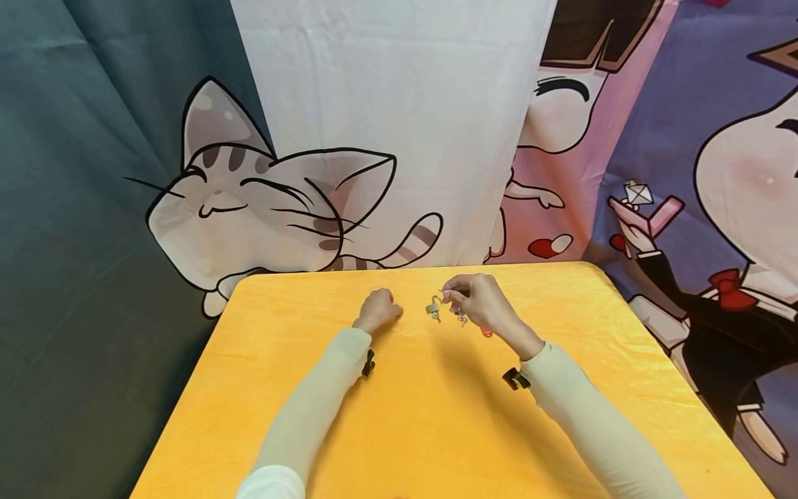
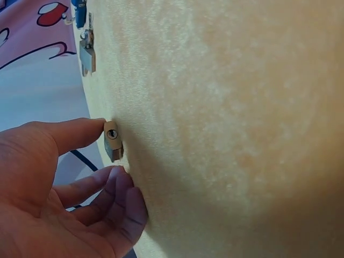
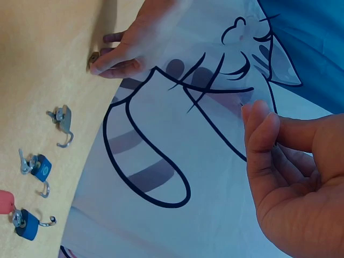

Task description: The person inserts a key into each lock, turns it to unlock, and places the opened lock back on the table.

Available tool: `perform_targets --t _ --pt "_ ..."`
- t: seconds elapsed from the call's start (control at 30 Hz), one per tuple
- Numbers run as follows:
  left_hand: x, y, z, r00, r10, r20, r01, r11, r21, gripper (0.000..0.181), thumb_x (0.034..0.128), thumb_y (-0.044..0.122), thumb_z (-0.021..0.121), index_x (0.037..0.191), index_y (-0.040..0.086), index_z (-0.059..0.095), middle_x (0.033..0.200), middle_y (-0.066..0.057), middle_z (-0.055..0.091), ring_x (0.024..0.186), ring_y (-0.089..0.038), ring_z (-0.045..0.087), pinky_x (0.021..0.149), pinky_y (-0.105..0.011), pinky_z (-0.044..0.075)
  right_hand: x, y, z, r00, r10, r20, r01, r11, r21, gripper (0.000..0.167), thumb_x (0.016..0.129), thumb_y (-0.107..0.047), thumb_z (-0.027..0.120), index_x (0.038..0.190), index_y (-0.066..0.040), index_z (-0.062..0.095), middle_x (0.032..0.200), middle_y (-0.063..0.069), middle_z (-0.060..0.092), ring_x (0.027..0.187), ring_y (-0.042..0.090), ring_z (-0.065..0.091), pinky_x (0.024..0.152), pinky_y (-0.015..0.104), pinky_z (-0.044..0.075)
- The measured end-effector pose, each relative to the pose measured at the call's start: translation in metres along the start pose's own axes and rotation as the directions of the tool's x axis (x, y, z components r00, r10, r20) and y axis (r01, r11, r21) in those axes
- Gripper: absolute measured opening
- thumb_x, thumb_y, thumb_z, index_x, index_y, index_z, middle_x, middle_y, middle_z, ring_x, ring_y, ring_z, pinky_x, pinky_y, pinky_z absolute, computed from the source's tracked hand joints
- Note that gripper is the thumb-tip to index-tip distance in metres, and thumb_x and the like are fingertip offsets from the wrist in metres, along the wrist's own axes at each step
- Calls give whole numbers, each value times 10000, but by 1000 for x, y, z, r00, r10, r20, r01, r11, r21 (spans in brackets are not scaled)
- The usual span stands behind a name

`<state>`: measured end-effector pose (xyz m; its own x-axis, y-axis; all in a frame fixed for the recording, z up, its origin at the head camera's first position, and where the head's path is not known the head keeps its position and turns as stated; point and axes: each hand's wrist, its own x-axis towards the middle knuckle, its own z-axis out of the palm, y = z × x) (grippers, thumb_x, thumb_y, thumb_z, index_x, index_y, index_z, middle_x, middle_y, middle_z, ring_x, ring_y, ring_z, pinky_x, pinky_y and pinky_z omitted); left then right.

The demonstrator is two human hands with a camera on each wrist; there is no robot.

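My left hand (image 1: 378,311) rests low at the table's far side, holding a small brass padlock (image 2: 111,141) between thumb and fingertips. Its keyhole face shows in the left wrist view. Raised above the table, my right hand (image 3: 295,166) pinches a small thin thing (image 1: 440,290) between thumb and index finger; only its tip shows, so its kind is unclear. Between the hands lies a brass padlock (image 3: 65,119) with its shackle open and a key in it. Two blue padlocks, one (image 3: 41,168) nearer it and one (image 3: 27,228) farther off, also have open shackles and keys.
A red piece (image 3: 6,201) lies beside the farther blue padlock, partly cut off in the right wrist view. The yellow cloth-covered table (image 1: 405,416) ends against printed curtains (image 1: 399,104) at the back.
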<state>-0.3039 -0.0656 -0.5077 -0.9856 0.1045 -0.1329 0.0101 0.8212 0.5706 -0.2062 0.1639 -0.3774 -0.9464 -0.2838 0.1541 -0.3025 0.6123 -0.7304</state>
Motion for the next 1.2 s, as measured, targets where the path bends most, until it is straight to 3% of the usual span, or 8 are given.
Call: perform_targets --t 0.23,0.43,0.6,0.9,1.1,1.2 --pt "0 1 -1 1000 -6 6 6 1000 -8 512 863 112 672 471 159 346 472 46 185 446 -122 151 430 -259 187 -2 1 0 1000 -22 -12 22 1000 9 103 958 -119 634 954 -82 729 789 89 732 640 170 676 534 259 557" --pt "0 1 -1 1000 -16 12 16 1000 -20 515 865 114 674 474 154 342 488 46 169 455 -124 145 439 -261 192 -3 2 -1 1000 -1 -1 1 996 86 116 968 -91 612 970 -66 725 742 122 727 624 237 699 515 281 566" --pt "1 0 0 1000 -10 8 10 999 -32 507 856 96 661 470 156 338 495 47 159 457 -126 131 435 -259 179 -3 2 0 1000 6 -2 -6 995 95 117 963 -123 629 953 -58 726 713 106 715 591 193 691 551 350 588" --pt "-1 0 1 1000 0 -5 0 1000 -27 511 866 102 648 472 158 329 502 47 154 466 -128 126 444 -263 181 -3 2 2 1000 27 0 -27 995 95 157 947 -178 658 881 -55 728 713 88 704 589 178 690 538 289 578" --pt "-3 0 0 1000 9 7 -9 998 -58 508 888 95 607 478 158 315 495 45 156 468 -131 112 449 -269 171 -4 3 2 999 35 17 -37 992 123 136 963 -105 622 958 -11 720 806 130 733 728 274 731 640 343 608" --pt "-3 -1 0 1000 26 6 -26 997 -73 511 903 104 609 485 158 320 492 47 169 465 -126 120 452 -263 180 -4 4 2 999 29 18 -31 993 116 123 960 -82 620 967 -8 718 812 111 737 743 263 734 655 338 609"
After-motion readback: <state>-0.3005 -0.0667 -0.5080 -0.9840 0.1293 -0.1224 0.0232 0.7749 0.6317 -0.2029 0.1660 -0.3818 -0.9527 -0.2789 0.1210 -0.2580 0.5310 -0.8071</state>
